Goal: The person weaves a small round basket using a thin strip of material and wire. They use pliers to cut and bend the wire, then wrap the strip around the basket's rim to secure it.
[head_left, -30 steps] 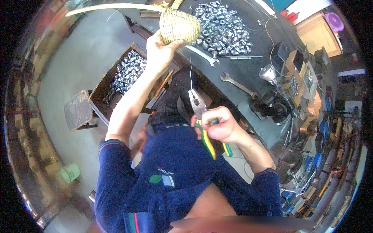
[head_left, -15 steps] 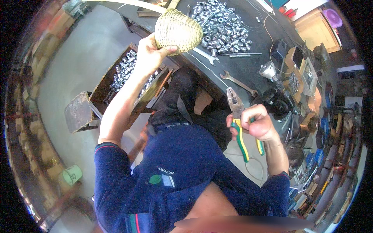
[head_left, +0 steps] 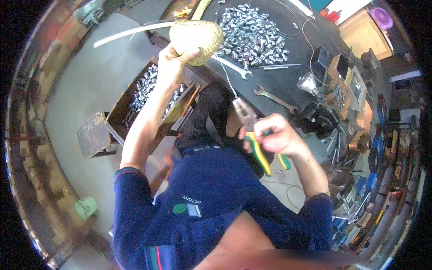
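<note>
My left hand (head_left: 177,65) grips a small woven basket (head_left: 198,38) of pale yellow strips, thumb against its lower side. One long loose strip (head_left: 130,35) sticks out from it to the left. In my right hand (head_left: 272,135) is a pair of combination pliers (head_left: 245,112) with green and yellow handles, my fingers wrapped round them. The jaws pinch the end of a thin white wire (head_left: 227,77), which runs up to the basket. An open-ended wrench (head_left: 234,65) lies on the dark table just beyond, and a second wrench (head_left: 275,100) lies to its right.
A heap of metal nuts (head_left: 252,33) covers part of the dark workbench (head_left: 288,78). Below its edge, an open wooden drawer (head_left: 112,112) holds more metal parts. A lamp (head_left: 307,82), boxes and tools crowd the right side. A green bin (head_left: 85,205) stands on the floor at left.
Both hands have shifted left, the right one with the pliers the more. The basket has tilted, and its loose strip now points down to the left.
</note>
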The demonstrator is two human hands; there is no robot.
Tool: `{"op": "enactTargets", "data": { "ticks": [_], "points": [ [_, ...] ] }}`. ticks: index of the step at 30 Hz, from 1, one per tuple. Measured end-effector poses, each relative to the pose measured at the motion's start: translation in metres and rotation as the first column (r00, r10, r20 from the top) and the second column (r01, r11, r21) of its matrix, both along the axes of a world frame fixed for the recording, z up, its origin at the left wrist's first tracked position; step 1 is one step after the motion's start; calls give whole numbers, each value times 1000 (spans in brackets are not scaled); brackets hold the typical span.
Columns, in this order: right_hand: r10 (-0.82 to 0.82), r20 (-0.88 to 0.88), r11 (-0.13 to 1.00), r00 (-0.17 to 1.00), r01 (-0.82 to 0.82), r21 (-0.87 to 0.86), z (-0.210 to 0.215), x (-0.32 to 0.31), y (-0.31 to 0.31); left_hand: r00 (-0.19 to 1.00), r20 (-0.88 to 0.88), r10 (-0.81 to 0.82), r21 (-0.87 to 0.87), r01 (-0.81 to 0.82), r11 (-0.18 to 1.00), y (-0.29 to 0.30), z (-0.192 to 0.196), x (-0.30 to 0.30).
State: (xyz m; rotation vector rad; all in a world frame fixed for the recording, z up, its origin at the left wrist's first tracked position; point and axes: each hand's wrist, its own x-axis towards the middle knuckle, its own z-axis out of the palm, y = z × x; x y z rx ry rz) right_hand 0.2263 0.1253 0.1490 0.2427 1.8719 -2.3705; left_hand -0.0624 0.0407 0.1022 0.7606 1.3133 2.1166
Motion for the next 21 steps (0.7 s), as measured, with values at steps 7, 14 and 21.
{"op": "enactTargets", "data": {
  "ticks": [7, 14, 21],
  "points": [
    [-41, 123, 988, 992, 22, 153, -20, 3, -1, 962, 272, -16, 286, -65, 956, 0, 8, -25],
    [-594, 184, 3, 783, -227, 974, -47, -11, 65, 973, 229, -17, 353, -67, 933, -9, 22, -25],
    [-12, -303, 26, 953, 303, 953, 33, -27, 5, 980, 190, 57, 259, -106, 960, -9, 36, -17]
  ]
}}
